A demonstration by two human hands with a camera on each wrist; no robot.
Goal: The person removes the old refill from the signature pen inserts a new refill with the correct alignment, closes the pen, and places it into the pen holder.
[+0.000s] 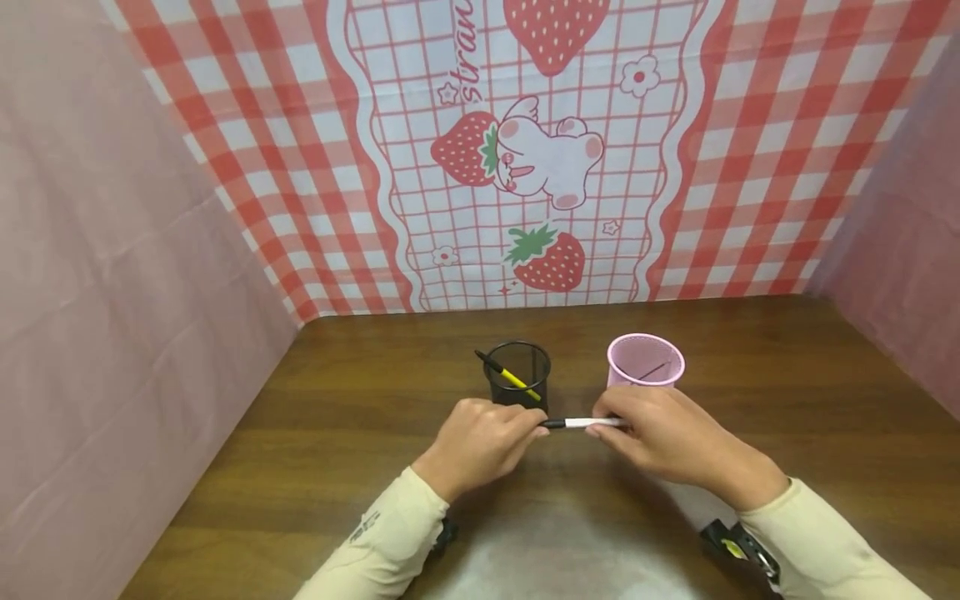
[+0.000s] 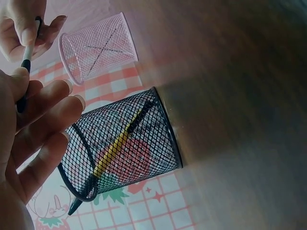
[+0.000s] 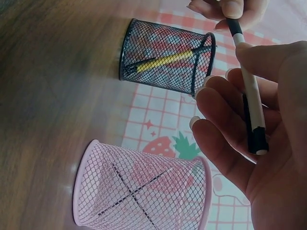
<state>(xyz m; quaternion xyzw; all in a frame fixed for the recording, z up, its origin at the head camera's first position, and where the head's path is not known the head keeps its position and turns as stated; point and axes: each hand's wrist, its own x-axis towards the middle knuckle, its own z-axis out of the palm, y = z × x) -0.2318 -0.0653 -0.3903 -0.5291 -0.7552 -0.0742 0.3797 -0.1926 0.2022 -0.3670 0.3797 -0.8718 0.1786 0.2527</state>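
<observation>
Between both hands a white pen (image 1: pixel 585 423) with black ends lies nearly level. My left hand (image 1: pixel 483 437) pinches its black end between thumb and forefinger; the other fingers extend loosely in the left wrist view. My right hand (image 1: pixel 667 433) pinches the white barrel, whose black rear end with clip (image 3: pixel 258 139) shows over the palm in the right wrist view. Behind the left hand stands a black mesh pen cup (image 1: pixel 548 367) with a yellow-and-black pen (image 1: pixel 517 381) leaning in it. A pink mesh pen cup (image 1: pixel 637 354), partly hidden by the right hand, holds two thin dark crossing sticks (image 3: pixel 132 194).
A brown wooden table (image 1: pixel 337 433) lies under the hands and cups. At its back hangs a red-and-white checked cloth (image 1: pixel 615 250) printed with strawberries. Pink cloth walls (image 1: pixel 90 333) border the left and right sides.
</observation>
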